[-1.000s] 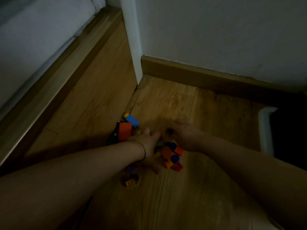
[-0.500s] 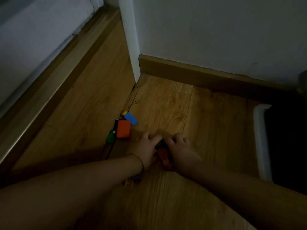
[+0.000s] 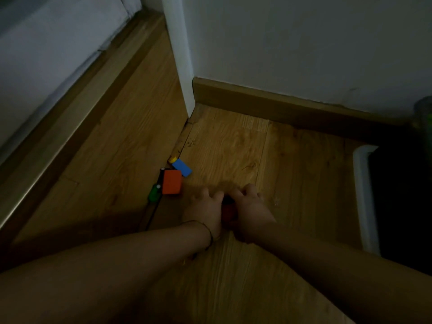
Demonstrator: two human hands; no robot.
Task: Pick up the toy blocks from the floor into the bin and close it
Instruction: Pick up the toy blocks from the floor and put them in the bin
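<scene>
My left hand (image 3: 205,211) and my right hand (image 3: 251,213) are cupped side by side on the wooden floor, fingers curled round a small pile of toy blocks (image 3: 228,208). Only a dark and a reddish block show in the gap between the hands. To the left lie an orange block (image 3: 172,182), a blue block (image 3: 181,167), a small yellow block (image 3: 172,159) and a green block (image 3: 154,192). The bin (image 3: 364,195) stands open at the right, its white rim lit and its inside dark.
A white wall corner (image 3: 181,66) and a wooden baseboard (image 3: 268,101) stand behind the blocks. A raised wooden ledge (image 3: 60,127) runs along the left. A greenish object (image 3: 424,113) shows at the right edge. Bare floor lies between my hands and the bin.
My hands have closed together over the scattered blocks and gathered them into a tight pile. The loose blocks in front of my wrists are now hidden.
</scene>
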